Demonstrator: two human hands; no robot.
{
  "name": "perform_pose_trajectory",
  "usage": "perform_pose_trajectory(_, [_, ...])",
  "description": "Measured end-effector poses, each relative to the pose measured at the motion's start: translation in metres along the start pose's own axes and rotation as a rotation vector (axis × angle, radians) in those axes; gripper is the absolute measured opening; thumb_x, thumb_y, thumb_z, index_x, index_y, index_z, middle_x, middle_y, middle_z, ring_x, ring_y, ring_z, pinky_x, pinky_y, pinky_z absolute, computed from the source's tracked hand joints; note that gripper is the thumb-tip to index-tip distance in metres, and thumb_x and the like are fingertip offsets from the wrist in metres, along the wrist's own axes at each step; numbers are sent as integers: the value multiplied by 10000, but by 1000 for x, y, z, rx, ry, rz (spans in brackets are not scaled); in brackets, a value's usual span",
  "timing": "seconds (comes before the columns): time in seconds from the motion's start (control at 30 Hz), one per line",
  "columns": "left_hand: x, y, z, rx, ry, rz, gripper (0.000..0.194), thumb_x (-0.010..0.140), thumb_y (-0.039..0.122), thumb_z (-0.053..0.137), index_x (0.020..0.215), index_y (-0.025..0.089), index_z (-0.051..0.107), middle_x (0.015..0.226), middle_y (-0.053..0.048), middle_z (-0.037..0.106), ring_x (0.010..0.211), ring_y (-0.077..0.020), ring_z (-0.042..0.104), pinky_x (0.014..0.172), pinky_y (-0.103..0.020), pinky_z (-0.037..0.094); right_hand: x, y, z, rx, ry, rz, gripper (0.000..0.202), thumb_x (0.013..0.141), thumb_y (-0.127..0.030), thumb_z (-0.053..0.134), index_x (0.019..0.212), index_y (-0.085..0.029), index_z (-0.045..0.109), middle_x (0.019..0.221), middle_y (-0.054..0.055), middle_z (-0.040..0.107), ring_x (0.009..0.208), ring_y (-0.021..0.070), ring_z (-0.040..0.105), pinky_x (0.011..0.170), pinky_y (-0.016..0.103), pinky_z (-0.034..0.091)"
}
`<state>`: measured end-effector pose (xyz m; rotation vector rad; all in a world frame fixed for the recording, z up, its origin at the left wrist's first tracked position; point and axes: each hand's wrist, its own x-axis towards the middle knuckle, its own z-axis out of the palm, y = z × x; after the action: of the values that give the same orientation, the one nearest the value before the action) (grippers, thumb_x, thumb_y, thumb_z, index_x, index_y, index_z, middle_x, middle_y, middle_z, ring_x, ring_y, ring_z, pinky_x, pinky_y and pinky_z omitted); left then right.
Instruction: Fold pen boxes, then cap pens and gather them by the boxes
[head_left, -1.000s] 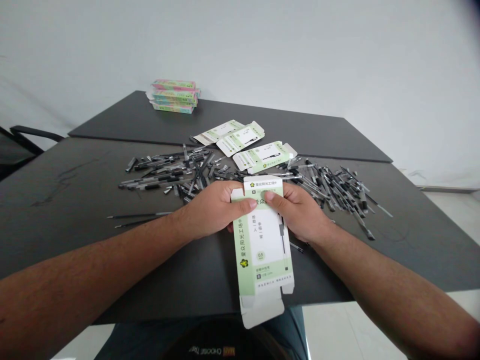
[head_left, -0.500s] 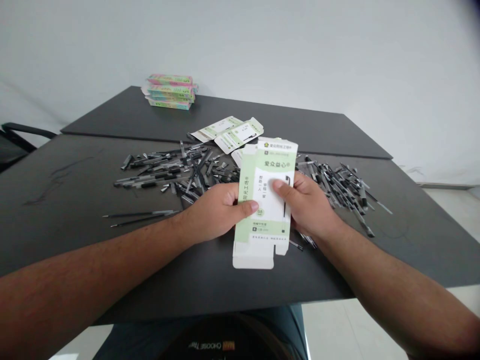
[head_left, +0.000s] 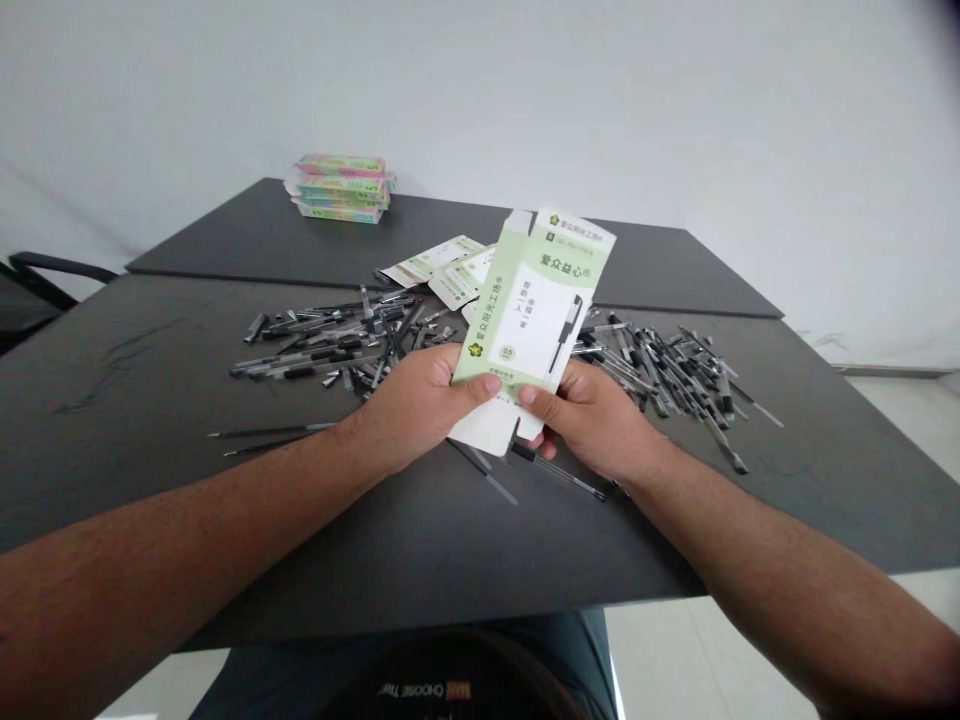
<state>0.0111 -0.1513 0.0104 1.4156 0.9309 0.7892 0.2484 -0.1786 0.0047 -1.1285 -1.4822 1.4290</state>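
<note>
Carton (head_left: pixel 541 312), near end in both hands (head_left: pixel 421 405)

Green-and-white carton (head_left: pixel 536 325) with dark lettering (head_left: pixel 566 267), black-and-clear pens (head_left: pixel 675 378), pink-green boxes (head_left: pixel 341 188), grey table (head_left: pixel 375 560)

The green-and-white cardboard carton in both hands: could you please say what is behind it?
Past the held carton's left edge, similar green-and-white cartons partly show; past its right edge, black-and-clear pens lie on the dark grey table. Whatever it covers cannot be seen.
</note>
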Motion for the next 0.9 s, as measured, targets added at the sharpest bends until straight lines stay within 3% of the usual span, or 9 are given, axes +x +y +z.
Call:
perform_pose_trajectory(0.13, [-1,6,-4,84,10,52,476,946,597,910,1172,179,909,1116,-133,929,850,-311,873,677,-371,689,-2,-9,-1,-51,-131,79,476,976,-645,899,985,-198,737,673,-22,730,524,110,672,486,196,613])
perform_pose_trajectory(0.2, [0,9,-9,120,73,93,447,940,567,917,1175,187,912,1137,-126,929,887,-316,873,689,-367,688,-4,-12,-2,-71,-265,121,440,989,-607,893,970,-193,744,688,-22,733,530,103,680,496,187,612])
perform_pose_trajectory(0.3, [5,9,-16,49,146,129,456,960,548,902,1272,215,902,1204,-123,925,998,-340,883,759,-395,711,-7,-15,-1,-77,-463,204,434,949,-579,945,1006,-184,772,733,-24,747,550,106,698,502,189,617])
perform_pose_trajectory(0.37, [8,7,-18,-21,157,117,474,971,544,894,1325,228,893,1216,-127,924,1039,-352,887,789,-417,722,-8,-15,-1,-68,-502,228,466,924,-595,970,1021,-183,776,753,-22,760,554,108,699,502,195,617])
perform_pose_trajectory(0.47, [8,5,-15,-63,105,53,474,919,524,935,1285,225,902,1153,-122,928,1011,-359,894,794,-437,733,-7,-10,-1,-36,-408,162,481,975,-646,915,996,-188,766,773,-5,781,557,108,684,497,204,599])
perform_pose_trajectory(0.6, [2,7,-5,68,-141,-10,389,910,484,919,1195,220,911,1071,-93,930,955,-328,895,837,-441,736,-1,6,-5,64,-86,25,464,1055,-679,820,1108,-219,798,820,0,799,584,133,667,492,244,563])
perform_pose_trajectory(0.67, [-2,9,0,133,-185,19,356,924,472,896,1169,215,909,1100,-89,932,967,-315,891,876,-440,734,1,12,-6,109,3,-24,439,1056,-666,832,1150,-237,815,887,14,826,655,153,698,558,272,587])
perform_pose_trajectory(0.8, [-4,7,3,99,-103,32,381,937,533,907,1133,207,902,1135,-111,928,945,-336,889,830,-448,731,-2,11,-5,101,15,-28,466,1057,-729,797,1095,-265,794,871,16,815,623,167,673,512,290,550])
perform_pose_trajectory(0.9, [3,3,-1,-98,87,72,480,945,581,919,1242,205,878,1198,-137,919,986,-361,887,861,-496,738,-5,2,-6,122,-28,-37,510,1070,-762,755,983,-259,734,764,-16,739,539,141,612,473,275,518])
